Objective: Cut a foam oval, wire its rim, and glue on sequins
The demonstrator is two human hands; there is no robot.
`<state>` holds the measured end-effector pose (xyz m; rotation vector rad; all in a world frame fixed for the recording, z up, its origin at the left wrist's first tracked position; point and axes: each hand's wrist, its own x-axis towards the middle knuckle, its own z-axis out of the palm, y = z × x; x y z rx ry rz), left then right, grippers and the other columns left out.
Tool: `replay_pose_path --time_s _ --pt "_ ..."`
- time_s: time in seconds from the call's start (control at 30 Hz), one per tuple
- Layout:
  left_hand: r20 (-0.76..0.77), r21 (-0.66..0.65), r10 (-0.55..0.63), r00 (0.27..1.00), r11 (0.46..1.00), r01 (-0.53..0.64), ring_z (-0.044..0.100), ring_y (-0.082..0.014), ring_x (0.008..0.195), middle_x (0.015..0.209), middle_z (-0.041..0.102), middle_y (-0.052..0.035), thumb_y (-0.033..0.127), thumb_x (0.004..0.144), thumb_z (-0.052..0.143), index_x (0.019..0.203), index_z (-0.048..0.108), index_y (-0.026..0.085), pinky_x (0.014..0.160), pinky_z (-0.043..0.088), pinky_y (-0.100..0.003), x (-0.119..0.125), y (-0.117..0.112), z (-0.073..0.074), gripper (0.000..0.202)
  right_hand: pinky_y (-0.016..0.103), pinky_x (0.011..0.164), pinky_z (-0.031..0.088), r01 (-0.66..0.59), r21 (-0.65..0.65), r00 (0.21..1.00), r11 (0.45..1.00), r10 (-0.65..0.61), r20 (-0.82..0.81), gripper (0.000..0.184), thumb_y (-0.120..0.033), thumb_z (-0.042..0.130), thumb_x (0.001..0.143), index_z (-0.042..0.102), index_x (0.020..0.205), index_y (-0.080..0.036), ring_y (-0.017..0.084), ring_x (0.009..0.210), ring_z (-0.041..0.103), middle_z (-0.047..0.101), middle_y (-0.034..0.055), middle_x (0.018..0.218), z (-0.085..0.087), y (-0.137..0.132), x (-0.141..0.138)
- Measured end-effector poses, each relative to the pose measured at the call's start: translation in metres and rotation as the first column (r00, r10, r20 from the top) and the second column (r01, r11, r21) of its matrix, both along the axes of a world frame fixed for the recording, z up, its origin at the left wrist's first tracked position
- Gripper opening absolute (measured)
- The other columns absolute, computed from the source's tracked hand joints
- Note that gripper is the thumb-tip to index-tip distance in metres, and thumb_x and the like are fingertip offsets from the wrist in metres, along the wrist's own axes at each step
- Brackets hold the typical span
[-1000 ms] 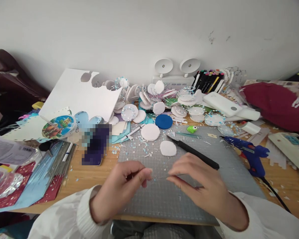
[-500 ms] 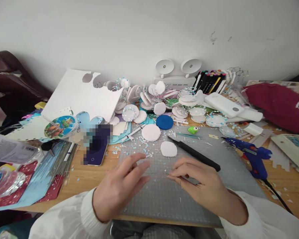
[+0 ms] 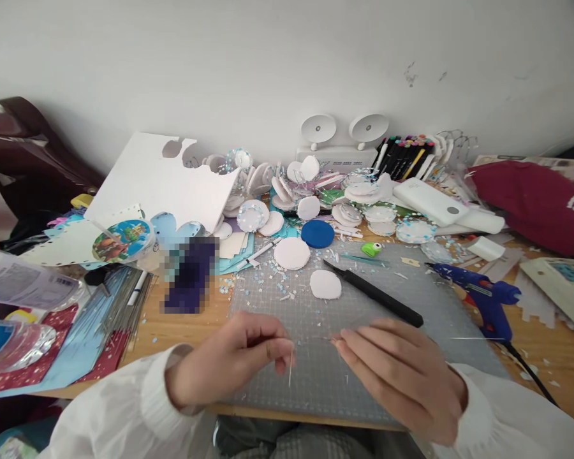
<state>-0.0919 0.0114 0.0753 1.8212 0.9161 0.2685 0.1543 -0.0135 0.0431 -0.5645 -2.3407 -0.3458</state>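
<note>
My left hand [image 3: 242, 357] is closed in a pinch over the near part of the grey cutting mat [image 3: 310, 389]. From its fingertips a thin pale strand [image 3: 290, 370] hangs down. To the right, my right hand [image 3: 397, 370] pinches a fine wire [image 3: 323, 338], whose tip pokes out leftward. A thin light line [image 3: 473, 338] shows beyond the right hand; whether it is the same wire I cannot tell. Ahead of the hands lie a small white foam disc [image 3: 325, 284] and a larger one [image 3: 291, 254]. A black craft knife [image 3: 377, 296] rests diagonally beyond my right hand.
A blue round lid [image 3: 317, 234] and a green punch [image 3: 371, 248] lie farther back. At right is a blue glue gun [image 3: 488, 293] with its cord. Piled decorated discs [image 3: 377, 213] line the wall, and a pixelated phone [image 3: 191, 277] lies left. Paper scraps litter the mat.
My left hand has gone from spread, blurred fingers to a pinch with a strand hanging from it. My right hand has turned palm-down and shifted slightly right, still pinching the wire.
</note>
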Motion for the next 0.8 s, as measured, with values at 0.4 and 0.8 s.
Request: replay_pose_path --time_s 0.4,0.8 --pt "0.006 0.819 0.316 0.949 0.542 -0.185 0.057 -0.0209 0.107 0.112 0.063 -0.0091 0.020 0.087 0.058 0.110 0.059 0.016 0.092 0.046 -0.035 -0.033 0.007 0.004 0.024 0.028 0.074 0.054 0.099 -0.082 0.992 0.992 -0.105 -0.068 0.023 0.002 0.057 0.083 0.065 0.101 -0.011 0.016 0.086 0.063 0.069 0.0068 0.090 -0.008 0.004 0.013" --pt "-0.047 0.875 -0.100 0.994 0.476 0.090 0.062 -0.0168 0.066 0.075 0.070 -0.0072 0.022 0.093 0.052 0.089 0.065 0.010 0.061 0.048 -0.030 -0.002 0.005 -0.005 0.019 0.026 0.065 0.051 0.003 -0.346 0.974 0.938 -0.082 -0.213 0.016 -0.003 0.056 0.086 0.063 0.092 -0.016 0.012 0.073 0.059 0.065 0.0036 0.078 -0.008 0.004 -0.010"
